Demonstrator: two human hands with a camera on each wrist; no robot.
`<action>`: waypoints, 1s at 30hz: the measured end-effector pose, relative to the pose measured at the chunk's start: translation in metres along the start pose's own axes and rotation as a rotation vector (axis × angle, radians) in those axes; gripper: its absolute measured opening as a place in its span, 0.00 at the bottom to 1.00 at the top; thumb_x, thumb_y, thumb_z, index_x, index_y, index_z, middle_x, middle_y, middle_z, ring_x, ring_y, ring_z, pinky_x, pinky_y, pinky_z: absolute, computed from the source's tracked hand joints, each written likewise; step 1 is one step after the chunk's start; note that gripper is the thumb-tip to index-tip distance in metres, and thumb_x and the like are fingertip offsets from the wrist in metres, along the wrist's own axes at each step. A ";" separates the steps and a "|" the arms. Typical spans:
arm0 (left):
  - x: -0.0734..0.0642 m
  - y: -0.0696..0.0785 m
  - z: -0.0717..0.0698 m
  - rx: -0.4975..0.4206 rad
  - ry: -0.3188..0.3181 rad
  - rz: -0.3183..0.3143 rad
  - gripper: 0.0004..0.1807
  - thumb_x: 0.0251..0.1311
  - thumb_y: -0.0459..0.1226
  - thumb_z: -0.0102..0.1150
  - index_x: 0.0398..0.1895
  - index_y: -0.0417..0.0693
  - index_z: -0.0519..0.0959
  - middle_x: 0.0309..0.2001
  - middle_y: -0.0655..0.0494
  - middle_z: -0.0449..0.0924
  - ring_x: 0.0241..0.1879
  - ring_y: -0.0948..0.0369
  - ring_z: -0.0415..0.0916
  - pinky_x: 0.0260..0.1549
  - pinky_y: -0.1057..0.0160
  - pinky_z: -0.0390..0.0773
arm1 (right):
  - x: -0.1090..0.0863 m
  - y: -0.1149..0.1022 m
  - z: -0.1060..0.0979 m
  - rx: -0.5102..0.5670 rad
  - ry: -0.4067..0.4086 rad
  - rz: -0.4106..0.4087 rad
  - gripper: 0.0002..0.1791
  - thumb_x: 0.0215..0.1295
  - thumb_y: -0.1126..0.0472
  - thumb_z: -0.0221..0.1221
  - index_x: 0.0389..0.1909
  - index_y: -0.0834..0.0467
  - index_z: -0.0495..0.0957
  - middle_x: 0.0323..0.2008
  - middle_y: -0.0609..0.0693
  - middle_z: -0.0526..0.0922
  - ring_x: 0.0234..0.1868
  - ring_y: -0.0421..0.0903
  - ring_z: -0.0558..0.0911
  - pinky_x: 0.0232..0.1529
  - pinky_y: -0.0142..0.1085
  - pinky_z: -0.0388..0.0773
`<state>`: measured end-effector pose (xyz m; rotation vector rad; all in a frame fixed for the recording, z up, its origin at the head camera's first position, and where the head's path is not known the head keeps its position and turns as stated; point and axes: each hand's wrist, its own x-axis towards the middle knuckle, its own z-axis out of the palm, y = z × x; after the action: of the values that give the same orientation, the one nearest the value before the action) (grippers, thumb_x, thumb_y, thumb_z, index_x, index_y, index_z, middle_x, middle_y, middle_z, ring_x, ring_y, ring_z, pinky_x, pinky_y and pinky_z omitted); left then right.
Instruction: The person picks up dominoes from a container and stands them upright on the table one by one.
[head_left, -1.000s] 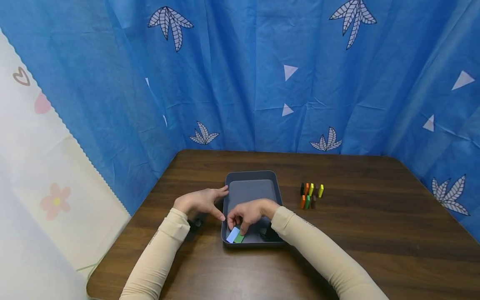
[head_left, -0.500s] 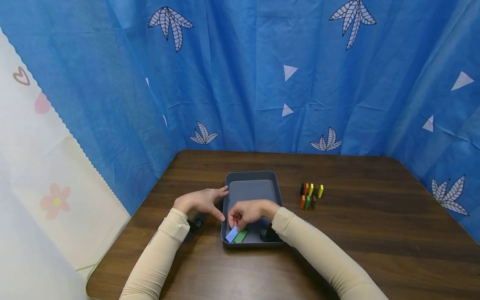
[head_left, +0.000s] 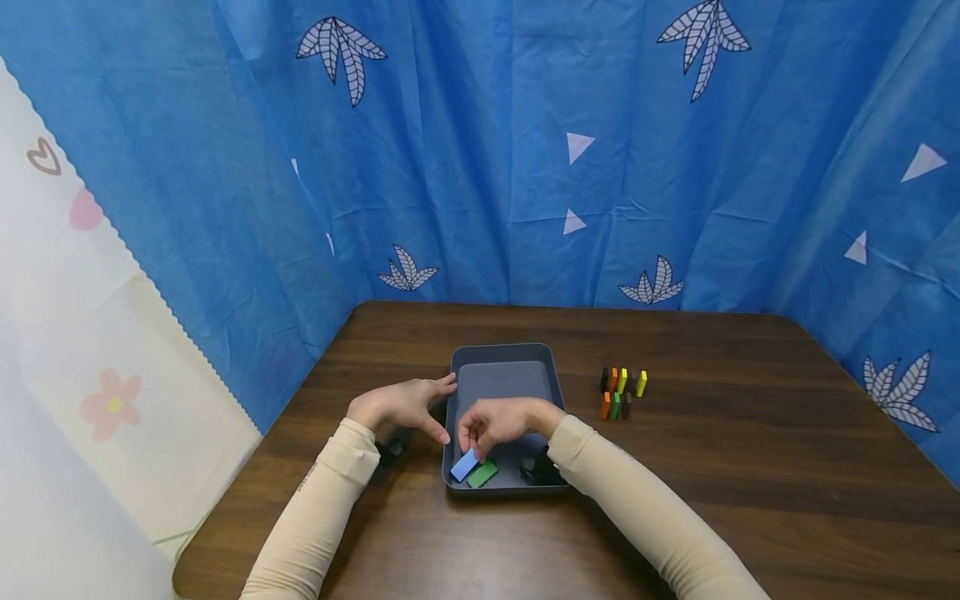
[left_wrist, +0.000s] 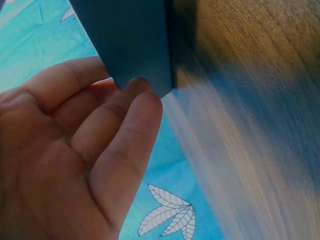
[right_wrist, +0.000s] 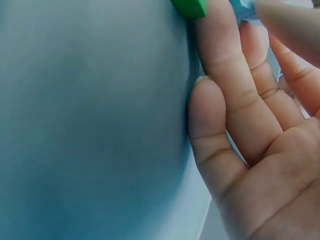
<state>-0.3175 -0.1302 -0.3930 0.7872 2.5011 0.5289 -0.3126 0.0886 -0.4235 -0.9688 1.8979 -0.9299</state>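
Observation:
In the head view, the grey tray [head_left: 504, 382] lies on the table. My right hand [head_left: 501, 422] reaches into its near left corner and pinches a light blue domino block [head_left: 465, 465] between thumb and fingers. Beside that block a green domino block [head_left: 482, 475] lies on the tray floor, apart from the fingertips. The right wrist view catches the green block's end and part of the blue block at the top edge. My left hand [head_left: 405, 402] is at the tray's left side, fingers loosely extended; in the left wrist view its fingertips [left_wrist: 145, 107] rest against the tray's outer wall.
Several thin domino blocks [head_left: 622, 382] in black, orange, yellow, green and brown stand upright in two rows right of the tray. The dark wooden table [head_left: 750, 467] extends to the right. Blue curtains [head_left: 480, 167] hang behind it.
My right thumb has left the green block and shifted to the blue one. The green block now lies slightly turned and separate from the blue block. The left hand has not moved.

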 end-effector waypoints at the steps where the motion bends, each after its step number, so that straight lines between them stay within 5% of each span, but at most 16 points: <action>1: 0.000 0.000 0.000 0.000 0.002 0.003 0.55 0.52 0.52 0.74 0.78 0.41 0.57 0.81 0.49 0.45 0.78 0.46 0.52 0.72 0.43 0.62 | -0.001 0.000 0.000 0.006 0.000 -0.001 0.08 0.65 0.77 0.56 0.39 0.65 0.79 0.31 0.48 0.79 0.32 0.41 0.79 0.40 0.33 0.82; 18: 0.000 -0.003 0.004 -0.037 0.014 -0.017 0.55 0.50 0.52 0.76 0.78 0.43 0.58 0.81 0.50 0.46 0.78 0.48 0.53 0.72 0.44 0.62 | -0.016 -0.006 -0.005 -0.026 0.147 -0.045 0.14 0.62 0.76 0.59 0.48 0.66 0.82 0.36 0.48 0.81 0.35 0.40 0.76 0.40 0.31 0.80; 30: 0.000 0.000 0.001 -0.044 0.005 -0.012 0.56 0.50 0.52 0.76 0.78 0.41 0.56 0.81 0.49 0.45 0.78 0.47 0.51 0.73 0.43 0.59 | -0.039 -0.010 -0.011 0.003 0.283 -0.099 0.09 0.61 0.72 0.64 0.43 0.63 0.81 0.30 0.46 0.79 0.30 0.41 0.75 0.36 0.31 0.77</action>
<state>-0.3169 -0.1301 -0.3939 0.7552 2.4883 0.5804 -0.3038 0.1200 -0.3982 -0.9781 2.0955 -1.1787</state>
